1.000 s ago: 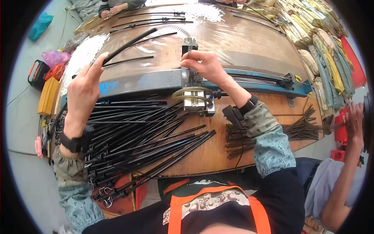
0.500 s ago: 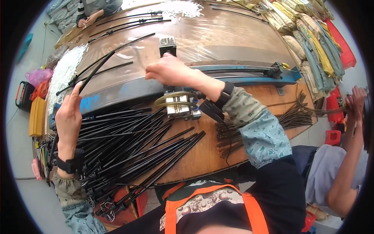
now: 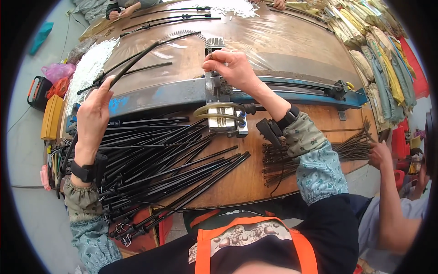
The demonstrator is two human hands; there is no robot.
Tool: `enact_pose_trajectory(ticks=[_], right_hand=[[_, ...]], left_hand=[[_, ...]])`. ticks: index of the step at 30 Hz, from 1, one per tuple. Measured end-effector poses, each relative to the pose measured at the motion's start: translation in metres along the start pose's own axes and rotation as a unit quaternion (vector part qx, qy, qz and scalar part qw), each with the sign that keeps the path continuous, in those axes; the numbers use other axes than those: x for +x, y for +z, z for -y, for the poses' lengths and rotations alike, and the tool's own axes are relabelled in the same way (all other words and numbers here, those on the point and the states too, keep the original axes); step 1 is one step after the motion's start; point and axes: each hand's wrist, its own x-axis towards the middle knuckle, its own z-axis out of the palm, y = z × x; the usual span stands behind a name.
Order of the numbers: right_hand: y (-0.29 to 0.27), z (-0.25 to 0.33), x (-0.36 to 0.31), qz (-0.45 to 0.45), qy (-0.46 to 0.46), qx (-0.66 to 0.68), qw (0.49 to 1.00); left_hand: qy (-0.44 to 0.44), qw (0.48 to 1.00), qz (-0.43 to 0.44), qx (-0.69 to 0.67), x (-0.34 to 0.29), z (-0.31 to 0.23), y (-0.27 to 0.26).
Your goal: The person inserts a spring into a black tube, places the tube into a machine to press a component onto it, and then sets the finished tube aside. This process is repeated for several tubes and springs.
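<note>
My left hand (image 3: 93, 109), at the left of the bench, is closed round the lower end of a black tube (image 3: 134, 59) that slants up and to the right. A thin coil spring (image 3: 182, 33) comes out at the tube's upper end and arches over to the right. My right hand (image 3: 235, 68) pinches the spring's far end between thumb and fingers, just above a metal clamping fixture (image 3: 221, 121) with looped hoses. This fixture is mounted on a long blue steel beam (image 3: 178, 93). Black rods (image 3: 155, 66) lie on the sheet-covered table behind the tube.
A heap of black tubes (image 3: 182, 178) fills the near left. Thin dark springs (image 3: 310, 157) lie bundled at the near right, under a co-worker's hand (image 3: 379, 155). White small parts (image 3: 93, 68) are piled at the left. Sacks (image 3: 383, 68) line the far right; other people's hands (image 3: 130, 10) are across the table.
My right hand has moved right and up, drawing the spring into an arch. The view has shifted slightly. The co-worker's hand at the right has come down to the bundle.
</note>
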Motion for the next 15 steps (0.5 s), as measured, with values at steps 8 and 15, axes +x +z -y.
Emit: enact_pose_trajectory(ticks=[8,15], right_hand=[[0.016,0.003,0.013,0.136,-0.041,-0.141,0.98],[-0.051,-0.019,-0.028,0.001,-0.176,-0.378,0.909]], left_hand=[[-0.035,0.999,0.015,0.019,-0.016,0.013,-0.006],[-0.026,0.996,0.051,0.063,-0.008,0.02,0.019]])
